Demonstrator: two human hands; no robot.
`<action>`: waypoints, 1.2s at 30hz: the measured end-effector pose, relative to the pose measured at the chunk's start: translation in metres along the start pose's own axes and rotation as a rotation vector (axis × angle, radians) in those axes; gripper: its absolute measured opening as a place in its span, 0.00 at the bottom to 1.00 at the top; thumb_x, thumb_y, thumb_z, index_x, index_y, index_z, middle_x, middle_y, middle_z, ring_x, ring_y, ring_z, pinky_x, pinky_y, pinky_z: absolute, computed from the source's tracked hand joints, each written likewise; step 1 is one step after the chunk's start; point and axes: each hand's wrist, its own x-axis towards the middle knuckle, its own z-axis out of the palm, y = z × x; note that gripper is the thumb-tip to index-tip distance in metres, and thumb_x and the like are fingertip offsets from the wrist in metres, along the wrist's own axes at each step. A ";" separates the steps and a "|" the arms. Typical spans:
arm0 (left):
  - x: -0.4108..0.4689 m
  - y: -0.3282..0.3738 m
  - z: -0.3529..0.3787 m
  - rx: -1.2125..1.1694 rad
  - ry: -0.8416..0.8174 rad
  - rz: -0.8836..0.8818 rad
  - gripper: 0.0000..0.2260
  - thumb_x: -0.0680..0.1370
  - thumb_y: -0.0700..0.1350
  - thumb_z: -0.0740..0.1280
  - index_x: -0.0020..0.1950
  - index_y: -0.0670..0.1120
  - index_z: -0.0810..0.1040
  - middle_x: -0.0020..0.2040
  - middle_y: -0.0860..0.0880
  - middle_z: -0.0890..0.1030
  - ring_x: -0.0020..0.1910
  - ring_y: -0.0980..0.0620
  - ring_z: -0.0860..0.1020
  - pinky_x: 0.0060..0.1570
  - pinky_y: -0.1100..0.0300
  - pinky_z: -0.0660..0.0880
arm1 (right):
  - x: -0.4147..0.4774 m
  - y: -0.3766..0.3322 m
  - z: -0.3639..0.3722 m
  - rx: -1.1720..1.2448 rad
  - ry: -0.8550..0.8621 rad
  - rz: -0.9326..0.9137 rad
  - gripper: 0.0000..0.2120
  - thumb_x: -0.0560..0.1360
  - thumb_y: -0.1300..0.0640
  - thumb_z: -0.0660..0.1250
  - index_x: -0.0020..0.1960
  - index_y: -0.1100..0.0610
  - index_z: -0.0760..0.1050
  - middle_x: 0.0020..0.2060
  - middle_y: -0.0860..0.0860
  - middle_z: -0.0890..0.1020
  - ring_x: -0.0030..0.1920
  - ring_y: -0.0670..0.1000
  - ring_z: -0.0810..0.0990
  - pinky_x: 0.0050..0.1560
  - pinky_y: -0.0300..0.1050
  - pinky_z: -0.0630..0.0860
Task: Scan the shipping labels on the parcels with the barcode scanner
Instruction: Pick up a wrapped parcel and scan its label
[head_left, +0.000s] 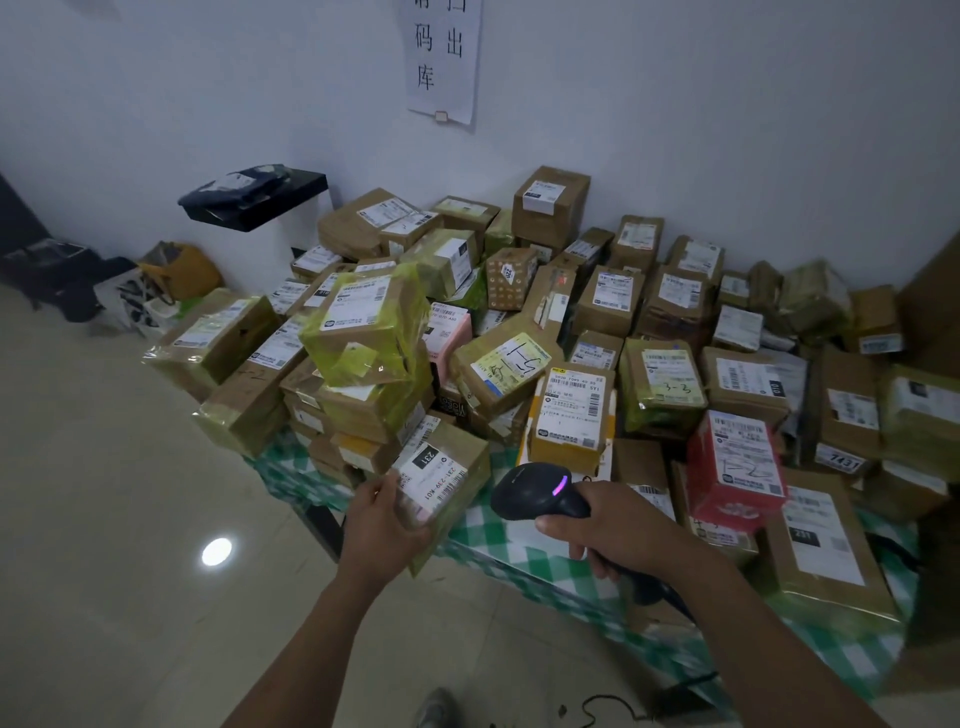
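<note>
Meanwhile, the left hand (382, 525) grips a brown parcel (457, 480), its shipping label (432, 475) upward, while just beside it the right hand (618, 530) clasps the black barcode scanner (537, 491).

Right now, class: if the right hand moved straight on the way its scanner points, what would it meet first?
Most likely the parcel that the left hand holds: the barcode scanner in the right hand noses leftward at its label side. Depth is unclear, so it may pass just in front.

Both arms extend forward, left hand (383, 526) and right hand (626, 526) each gripping.
</note>
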 end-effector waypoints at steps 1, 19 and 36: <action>0.001 0.000 0.002 0.018 0.012 0.016 0.44 0.70 0.56 0.76 0.79 0.42 0.60 0.71 0.41 0.67 0.68 0.45 0.67 0.66 0.56 0.67 | 0.000 0.002 -0.001 0.003 -0.001 -0.001 0.11 0.76 0.48 0.70 0.43 0.54 0.75 0.28 0.50 0.80 0.22 0.46 0.74 0.29 0.41 0.75; 0.034 0.043 0.075 0.049 0.044 0.007 0.30 0.71 0.61 0.66 0.65 0.42 0.73 0.58 0.33 0.74 0.58 0.36 0.72 0.54 0.50 0.72 | 0.008 0.013 -0.021 0.237 0.292 -0.045 0.06 0.77 0.52 0.70 0.47 0.54 0.76 0.37 0.55 0.83 0.22 0.48 0.75 0.26 0.43 0.74; 0.061 0.083 -0.054 0.211 0.803 0.233 0.23 0.71 0.52 0.73 0.64 0.45 0.78 0.66 0.37 0.73 0.65 0.37 0.69 0.63 0.43 0.64 | 0.047 -0.051 -0.017 0.469 0.328 -0.184 0.19 0.77 0.47 0.69 0.38 0.63 0.77 0.25 0.56 0.78 0.24 0.54 0.75 0.30 0.45 0.74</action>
